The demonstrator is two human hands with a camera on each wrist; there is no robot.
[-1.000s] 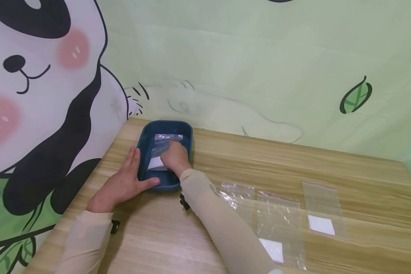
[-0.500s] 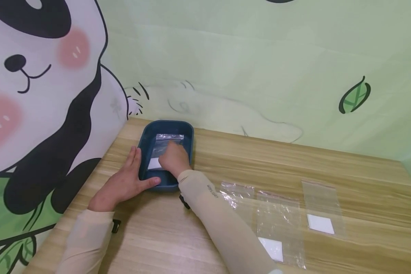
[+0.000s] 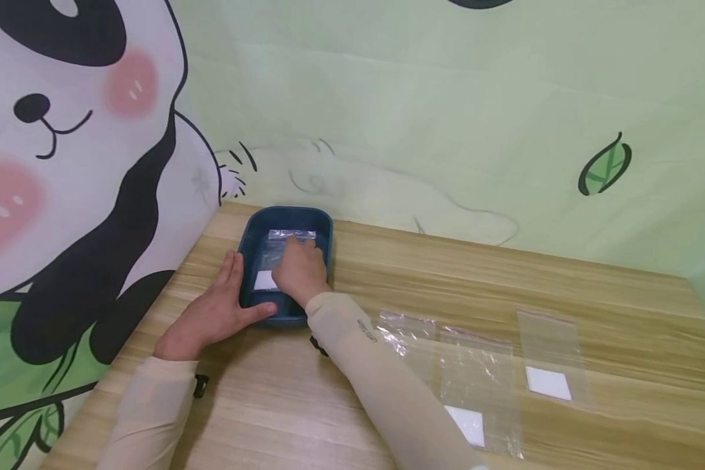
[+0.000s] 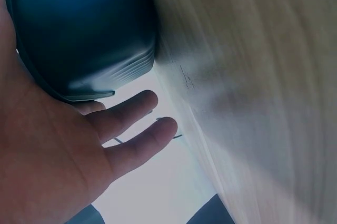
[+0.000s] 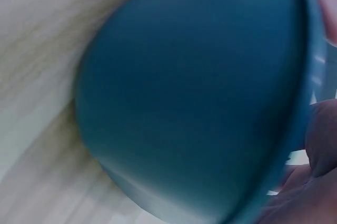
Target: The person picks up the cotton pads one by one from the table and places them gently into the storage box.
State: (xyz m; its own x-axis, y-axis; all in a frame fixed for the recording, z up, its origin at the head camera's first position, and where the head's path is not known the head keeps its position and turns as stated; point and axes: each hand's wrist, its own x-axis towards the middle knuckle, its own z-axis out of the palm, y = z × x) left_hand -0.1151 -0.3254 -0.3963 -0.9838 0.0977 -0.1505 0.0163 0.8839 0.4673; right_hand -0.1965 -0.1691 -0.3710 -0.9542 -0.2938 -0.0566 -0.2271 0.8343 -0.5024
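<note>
A dark blue tray (image 3: 288,211) stands at the back left of the wooden table in the head view. Inside lies a clear zip bag (image 3: 275,251) with a white square piece (image 3: 265,281) at its near end. My left hand (image 3: 208,320) rests against the tray's left side, thumb over the near rim, fingers extended. The left wrist view shows straight fingers (image 4: 142,145) beside the tray's outer wall (image 4: 89,34). Reaching into the tray, my right hand (image 3: 301,269) bends its fingers down over the bag; I cannot tell whether they pinch it. The tray wall (image 5: 189,87) fills much of the right wrist view.
To the right on the table lie three more clear zip bags: one partly under the right sleeve (image 3: 408,343), a middle bag (image 3: 476,372) and a right bag (image 3: 549,343). The latter two show white squares. A panda-printed cloth (image 3: 388,117) borders the table behind.
My right hand has shifted slightly within the tray, its knuckles now raised and more of the white square showing. The left hand holds its place at the tray.
</note>
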